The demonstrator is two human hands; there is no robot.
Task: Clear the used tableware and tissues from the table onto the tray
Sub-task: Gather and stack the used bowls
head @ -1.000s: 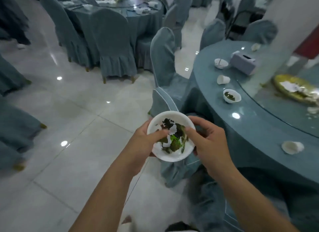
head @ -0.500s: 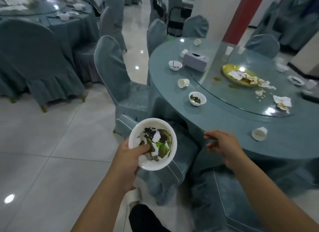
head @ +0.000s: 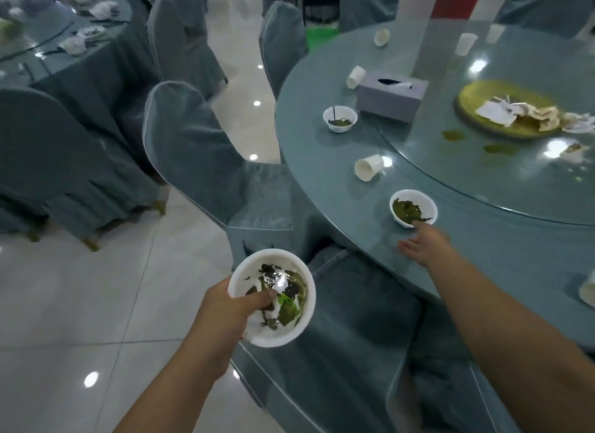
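Note:
My left hand [head: 230, 307] grips a white bowl [head: 273, 299] of green leftovers and tissue scraps, thumb over its rim, held off the table above a chair. My right hand [head: 425, 244] is stretched over the round table [head: 322, 175] with fingers apart, its fingertip at the rim of a small white bowl [head: 413, 208] holding green scraps. Farther back stand another small bowl [head: 340, 119] and a tipped paper cup [head: 369, 167]. A yellow plate [head: 476, 110] with crumpled tissues sits on the glass turntable. No tray is in view.
A grey tissue box [head: 391, 96] stands beyond the far bowl, with more paper cups [head: 355, 76] near it. Covered chairs [head: 206, 162] crowd the table's edge. Another set table [head: 64, 46] is at far left. White tiled floor lies to the left.
My right hand has reached forward over the table to the near small bowl. The left hand still holds the white bowl. The view has moved closer to the table.

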